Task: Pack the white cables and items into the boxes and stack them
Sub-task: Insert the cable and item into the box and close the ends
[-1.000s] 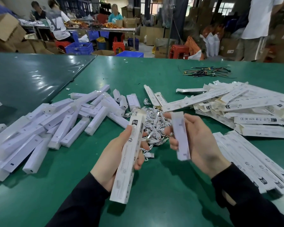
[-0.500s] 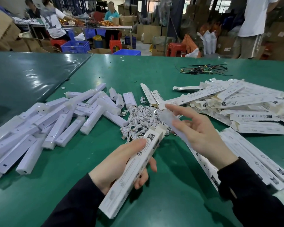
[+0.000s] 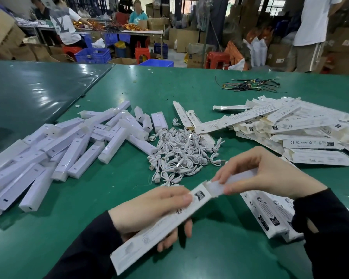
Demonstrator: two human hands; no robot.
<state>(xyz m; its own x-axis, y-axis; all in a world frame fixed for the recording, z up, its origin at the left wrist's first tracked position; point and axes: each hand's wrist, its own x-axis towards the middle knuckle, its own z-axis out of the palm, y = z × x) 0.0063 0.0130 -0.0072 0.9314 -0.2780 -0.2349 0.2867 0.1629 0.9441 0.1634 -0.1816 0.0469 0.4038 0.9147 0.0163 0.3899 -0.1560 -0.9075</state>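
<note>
While hands apparently box bar.

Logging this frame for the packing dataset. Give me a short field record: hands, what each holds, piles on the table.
left hand: grips a long white box, open end toward the right
right hand: pinches a white bar, its tip in the box mouth
cables: loose heap, table centre
bars pile: left of the cables
flat boxes: heap at right
packed boxes: under the right forearm
table: green
</note>
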